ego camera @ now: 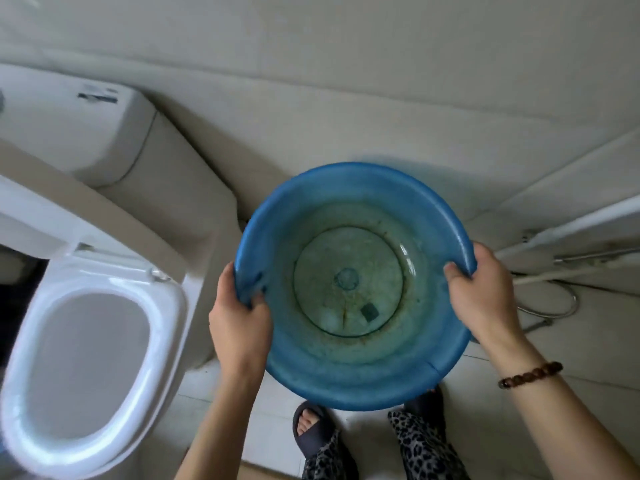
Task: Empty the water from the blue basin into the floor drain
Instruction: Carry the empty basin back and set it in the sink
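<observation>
I hold a round blue basin (311, 368) in the air in front of me, above the tiled floor. My left hand (240, 322) grips its left rim with the thumb inside. My right hand (481, 292) grips the right rim the same way; a brown bead bracelet sits on that wrist. The basin's inside is stained greenish and seems to hold a shallow layer of clear water over its flat bottom. It is roughly level. No floor drain shows; the basin hides the floor beneath it.
A white toilet (90, 341) with its seat down and its tank (69, 126) stands close on the left. A metal shower hose (554, 306) coils on the floor at the right by a white pipe. My slippered feet (311, 427) stand just below the basin.
</observation>
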The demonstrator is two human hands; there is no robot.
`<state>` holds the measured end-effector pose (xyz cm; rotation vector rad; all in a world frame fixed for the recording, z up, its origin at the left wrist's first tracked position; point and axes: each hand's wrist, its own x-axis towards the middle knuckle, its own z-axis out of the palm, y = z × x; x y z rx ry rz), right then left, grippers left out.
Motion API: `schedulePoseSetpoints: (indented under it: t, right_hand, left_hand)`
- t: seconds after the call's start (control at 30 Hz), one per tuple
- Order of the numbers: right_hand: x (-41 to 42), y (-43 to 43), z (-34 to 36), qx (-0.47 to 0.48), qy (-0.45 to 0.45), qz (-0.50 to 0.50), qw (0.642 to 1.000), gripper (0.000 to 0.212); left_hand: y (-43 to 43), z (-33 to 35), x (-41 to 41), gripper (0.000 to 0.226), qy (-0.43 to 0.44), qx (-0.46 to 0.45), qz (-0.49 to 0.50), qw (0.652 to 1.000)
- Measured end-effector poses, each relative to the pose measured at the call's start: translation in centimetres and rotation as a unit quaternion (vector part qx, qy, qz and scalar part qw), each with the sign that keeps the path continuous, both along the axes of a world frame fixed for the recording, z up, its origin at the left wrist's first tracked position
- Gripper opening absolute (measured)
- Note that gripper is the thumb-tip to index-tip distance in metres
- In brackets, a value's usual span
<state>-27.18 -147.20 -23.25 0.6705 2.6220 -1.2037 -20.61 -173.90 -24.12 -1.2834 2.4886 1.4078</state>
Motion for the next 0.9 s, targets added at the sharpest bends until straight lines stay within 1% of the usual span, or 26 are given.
schedulePoseSetpoints:
  t: [0.17, 0.4, 0.47, 0.67, 0.77, 0.9]
  right_hand:
    - [2.7, -0.4, 10.1, 0.005, 0.044, -0.04, 0.998, 0.025]
    - [7.7, -0.2, 23.1, -0.007, 0.057, -0.057, 0.997, 0.018]
    - [8.8, 0.2, 26.0, -0.005, 0.061, -0.062, 0.996, 0.018]
    - [12.0, 0.9, 34.2, -0.005, 0.065, -0.094, 0.993, 0.005]
    - [13.5, 1.1, 37.9, -0.016, 0.073, -0.116, 0.99, 0.012]
    - [14.9, 1.9, 41.7, -0.006, 0.1, -0.138, 0.985, 0.022]
  left_hand:
    - [-1.1, 10.4, 0.9, 0.055, 0.032, 0.011, -0.024, 0.999]
    - [-1.8, 23.4, 4.0, 0.056, 0.043, 0.019, -0.057, 0.997]
    - [-1.6, 26.5, 4.8, 0.053, 0.045, 0.019, -0.069, 0.996]
    - [-1.0, 35.6, 6.4, 0.055, 0.054, 0.022, -0.11, 0.992]
    - [-0.5, 40.0, 6.9, 0.058, 0.069, 0.008, -0.139, 0.988]
    - [0.5, 44.2, 6.7, 0.068, 0.089, 0.0, -0.172, 0.981]
